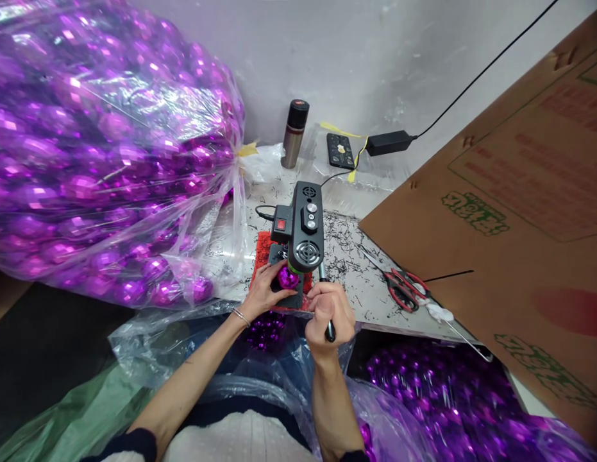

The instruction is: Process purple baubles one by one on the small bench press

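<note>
A black bench drill press (308, 221) with a red switch stands on a red mat (263, 247) at the table's front edge. Under its head sits a shiny purple faceted ball (288, 277). My left hand (267, 289) grips this ball from the left, thumb on the near side and fingers on the far side. To the right, my right hand (331, 313) is wrapped round the press's lever handle (330, 332), whose black end pokes out below the fist. The contact between the press head and the ball's top is hidden from above.
A large clear bag of purple balls (100, 160) fills the left. Behind the press are a thermos (293, 135), a phone (340, 151) and a power adapter (389, 142). Scissors (404, 287) lie by a cardboard box (510, 212) at right. Black shavings litter the table (349, 282).
</note>
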`<state>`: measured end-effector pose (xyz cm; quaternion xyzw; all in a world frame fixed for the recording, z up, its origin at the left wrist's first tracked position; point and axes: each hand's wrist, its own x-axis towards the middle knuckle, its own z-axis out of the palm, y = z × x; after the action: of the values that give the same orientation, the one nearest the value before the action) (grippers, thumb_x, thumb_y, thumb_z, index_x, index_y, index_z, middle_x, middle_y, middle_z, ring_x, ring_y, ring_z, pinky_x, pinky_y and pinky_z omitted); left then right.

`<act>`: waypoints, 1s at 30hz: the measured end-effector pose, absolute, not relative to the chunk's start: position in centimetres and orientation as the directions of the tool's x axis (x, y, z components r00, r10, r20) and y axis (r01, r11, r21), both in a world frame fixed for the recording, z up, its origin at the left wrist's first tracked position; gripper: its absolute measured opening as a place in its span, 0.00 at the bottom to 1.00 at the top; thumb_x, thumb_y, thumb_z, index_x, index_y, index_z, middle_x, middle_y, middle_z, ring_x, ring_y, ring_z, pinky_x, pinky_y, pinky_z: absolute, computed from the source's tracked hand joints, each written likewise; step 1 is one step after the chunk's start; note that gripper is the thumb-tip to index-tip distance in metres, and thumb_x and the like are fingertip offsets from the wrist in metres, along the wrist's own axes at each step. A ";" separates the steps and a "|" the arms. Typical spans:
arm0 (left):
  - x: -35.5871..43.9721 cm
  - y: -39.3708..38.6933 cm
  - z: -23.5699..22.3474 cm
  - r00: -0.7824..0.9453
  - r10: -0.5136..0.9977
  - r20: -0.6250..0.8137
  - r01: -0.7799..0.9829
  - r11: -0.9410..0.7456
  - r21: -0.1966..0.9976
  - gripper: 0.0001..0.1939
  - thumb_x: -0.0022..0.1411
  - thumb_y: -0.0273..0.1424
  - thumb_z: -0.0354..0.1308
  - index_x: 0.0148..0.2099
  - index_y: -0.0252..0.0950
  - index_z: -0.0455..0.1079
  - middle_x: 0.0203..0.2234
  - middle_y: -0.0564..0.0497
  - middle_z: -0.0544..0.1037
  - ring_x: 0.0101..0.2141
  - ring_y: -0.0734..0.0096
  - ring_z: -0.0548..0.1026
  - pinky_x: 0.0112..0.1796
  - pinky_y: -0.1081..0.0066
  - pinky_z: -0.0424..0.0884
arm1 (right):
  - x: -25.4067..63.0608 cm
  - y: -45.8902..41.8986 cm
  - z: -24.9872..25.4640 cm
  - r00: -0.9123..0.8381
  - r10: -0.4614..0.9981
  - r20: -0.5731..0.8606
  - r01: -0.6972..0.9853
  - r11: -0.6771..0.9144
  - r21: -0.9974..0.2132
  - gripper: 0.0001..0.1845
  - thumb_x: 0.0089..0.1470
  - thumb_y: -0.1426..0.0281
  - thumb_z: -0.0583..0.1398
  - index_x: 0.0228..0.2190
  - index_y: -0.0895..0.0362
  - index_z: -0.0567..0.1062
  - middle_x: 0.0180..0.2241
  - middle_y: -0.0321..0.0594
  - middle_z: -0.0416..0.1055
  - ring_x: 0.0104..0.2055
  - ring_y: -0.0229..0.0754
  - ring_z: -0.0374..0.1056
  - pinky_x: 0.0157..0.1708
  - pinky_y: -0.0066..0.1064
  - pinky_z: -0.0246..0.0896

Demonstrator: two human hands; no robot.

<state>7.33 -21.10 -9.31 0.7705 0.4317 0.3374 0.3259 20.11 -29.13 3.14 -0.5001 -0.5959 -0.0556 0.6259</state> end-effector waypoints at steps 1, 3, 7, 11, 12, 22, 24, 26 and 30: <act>7.3 -21.1 -9.4 0.402 0.885 0.236 0.448 -0.415 0.792 0.34 0.59 0.42 0.74 0.65 0.42 0.72 0.56 0.42 0.82 0.59 0.46 0.78 0.63 0.45 0.69 | 20.1 -29.2 3.0 0.284 0.527 0.801 0.669 0.489 -0.560 0.16 0.67 0.76 0.53 0.27 0.53 0.68 0.25 0.34 0.69 0.27 0.37 0.69 0.28 0.30 0.62; 7.3 -21.2 -9.4 0.409 0.882 0.234 0.448 -0.418 0.790 0.34 0.60 0.43 0.73 0.65 0.42 0.71 0.55 0.42 0.82 0.58 0.46 0.78 0.64 0.45 0.69 | 20.1 -29.2 2.8 0.282 0.526 0.802 0.678 0.482 -0.555 0.16 0.68 0.76 0.52 0.27 0.53 0.68 0.25 0.34 0.70 0.27 0.37 0.68 0.28 0.31 0.63; 7.3 -21.4 -9.2 0.399 0.877 0.268 0.430 -0.437 0.790 0.33 0.62 0.45 0.71 0.64 0.39 0.71 0.56 0.40 0.81 0.59 0.45 0.77 0.63 0.45 0.70 | 20.1 -29.4 2.5 0.275 0.531 0.801 0.685 0.477 -0.551 0.16 0.68 0.76 0.51 0.27 0.53 0.68 0.25 0.34 0.70 0.28 0.36 0.68 0.29 0.31 0.63; 7.5 -21.6 -9.4 0.348 0.888 0.302 0.452 -0.441 0.775 0.34 0.64 0.46 0.69 0.65 0.37 0.69 0.59 0.37 0.77 0.61 0.45 0.74 0.63 0.45 0.68 | 20.1 -29.4 2.5 0.271 0.534 0.801 0.681 0.482 -0.552 0.16 0.68 0.76 0.52 0.28 0.53 0.68 0.26 0.34 0.70 0.28 0.36 0.68 0.29 0.30 0.63; 7.5 -21.6 -9.5 0.337 0.893 0.299 0.462 -0.434 0.774 0.34 0.64 0.46 0.69 0.66 0.38 0.68 0.59 0.37 0.77 0.61 0.45 0.74 0.63 0.44 0.68 | 20.1 -29.4 2.5 0.274 0.533 0.801 0.682 0.480 -0.552 0.16 0.68 0.75 0.52 0.28 0.53 0.68 0.26 0.34 0.70 0.28 0.36 0.69 0.29 0.30 0.63; 6.7 -21.0 -9.8 0.433 0.861 0.266 0.429 -0.456 0.780 0.34 0.63 0.46 0.70 0.67 0.40 0.69 0.58 0.39 0.79 0.60 0.44 0.76 0.65 0.42 0.68 | 20.1 -29.4 2.4 0.290 0.524 0.801 0.682 0.474 -0.557 0.17 0.68 0.75 0.52 0.27 0.52 0.68 0.25 0.34 0.69 0.28 0.37 0.69 0.29 0.32 0.64; 6.7 -20.9 -9.8 0.432 0.859 0.276 0.424 -0.463 0.778 0.34 0.63 0.45 0.71 0.66 0.40 0.69 0.58 0.39 0.79 0.60 0.44 0.76 0.64 0.43 0.69 | 20.0 -29.3 2.2 0.294 0.519 0.803 0.683 0.474 -0.556 0.17 0.68 0.75 0.52 0.27 0.52 0.68 0.25 0.34 0.69 0.28 0.37 0.69 0.29 0.32 0.63; 6.7 -20.9 -9.7 0.434 0.856 0.282 0.418 -0.469 0.778 0.34 0.63 0.46 0.71 0.66 0.40 0.69 0.58 0.39 0.79 0.60 0.44 0.76 0.64 0.43 0.69 | 20.0 -29.2 1.6 0.301 0.509 0.806 0.681 0.477 -0.556 0.18 0.69 0.74 0.51 0.26 0.53 0.68 0.25 0.34 0.69 0.27 0.37 0.69 0.29 0.32 0.63; 6.8 -20.9 -9.5 0.446 0.848 0.288 0.397 -0.475 0.785 0.33 0.64 0.48 0.69 0.65 0.39 0.69 0.57 0.38 0.79 0.60 0.44 0.77 0.64 0.42 0.68 | 19.8 -28.8 -0.5 0.299 0.457 0.838 0.682 0.512 -0.523 0.19 0.71 0.71 0.49 0.26 0.53 0.68 0.26 0.34 0.70 0.27 0.36 0.69 0.29 0.32 0.65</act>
<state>6.78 -20.90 -9.46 0.7856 0.3960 0.3470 0.3250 19.83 -28.78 -0.46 -0.4864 -0.5857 -0.0874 0.6425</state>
